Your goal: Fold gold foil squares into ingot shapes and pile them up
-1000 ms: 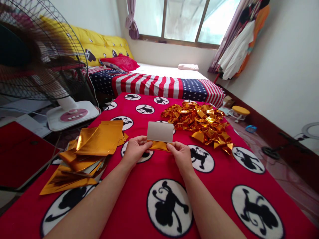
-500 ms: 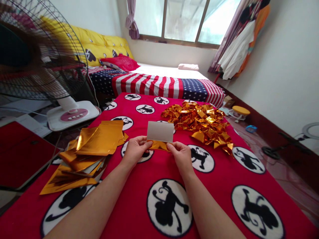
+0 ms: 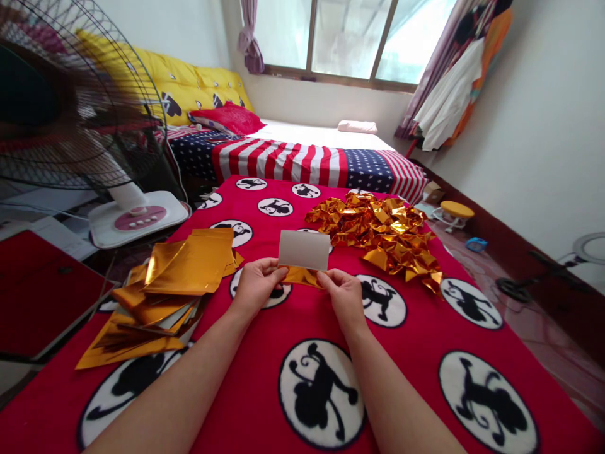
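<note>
Between my hands is a sheet of foil paper (image 3: 304, 250), its pale grey side facing me and its near edge folded over to show a gold strip. My left hand (image 3: 258, 284) pinches the left end of that strip with thumb and fingers. At the right end, my right hand (image 3: 344, 293) pinches it the same way. A loose stack of flat gold sheets (image 3: 186, 265) lies to the left. Beyond my right hand sits a heap of folded gold pieces (image 3: 378, 227).
The red cloth (image 3: 227, 403) with monkey prints covers the surface. A running fan (image 3: 137, 217) stands at the left, near a red board (image 3: 42, 296). Behind is a bed (image 3: 293, 161); a yellow stool (image 3: 456, 209) is at the right.
</note>
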A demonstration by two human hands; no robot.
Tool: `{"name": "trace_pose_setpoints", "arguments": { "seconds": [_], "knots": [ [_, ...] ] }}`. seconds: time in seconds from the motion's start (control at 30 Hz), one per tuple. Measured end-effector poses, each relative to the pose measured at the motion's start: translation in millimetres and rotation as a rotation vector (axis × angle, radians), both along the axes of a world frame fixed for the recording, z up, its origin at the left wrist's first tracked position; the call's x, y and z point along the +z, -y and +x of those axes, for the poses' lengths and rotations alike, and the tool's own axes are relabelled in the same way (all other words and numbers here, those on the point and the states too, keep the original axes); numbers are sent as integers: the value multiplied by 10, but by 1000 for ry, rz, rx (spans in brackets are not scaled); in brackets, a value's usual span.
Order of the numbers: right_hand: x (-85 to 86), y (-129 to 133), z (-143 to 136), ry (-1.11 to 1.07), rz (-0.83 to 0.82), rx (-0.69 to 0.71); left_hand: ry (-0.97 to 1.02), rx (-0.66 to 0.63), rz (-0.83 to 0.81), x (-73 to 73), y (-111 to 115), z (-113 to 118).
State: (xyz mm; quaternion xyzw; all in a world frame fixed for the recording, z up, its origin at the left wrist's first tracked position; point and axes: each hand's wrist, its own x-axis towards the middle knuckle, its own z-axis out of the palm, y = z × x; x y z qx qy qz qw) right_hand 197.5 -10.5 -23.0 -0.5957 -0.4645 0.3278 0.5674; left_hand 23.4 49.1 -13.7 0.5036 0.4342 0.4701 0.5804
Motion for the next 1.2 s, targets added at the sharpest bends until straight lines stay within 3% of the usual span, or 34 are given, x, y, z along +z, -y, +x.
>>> {"name": "trace_pose_setpoints", "arguments": {
  "seconds": [0.33,0.93,1.2],
  "knots": [
    [61,13,-31,-151,33,13,-46,-31,31,-14,11,9],
    [32,33,-17,49,18,-46,-85,-32,44,13,27,0],
    [26,27,0,228,-54,-74,-346,41,139,-57,-15,-52]
  ]
}}
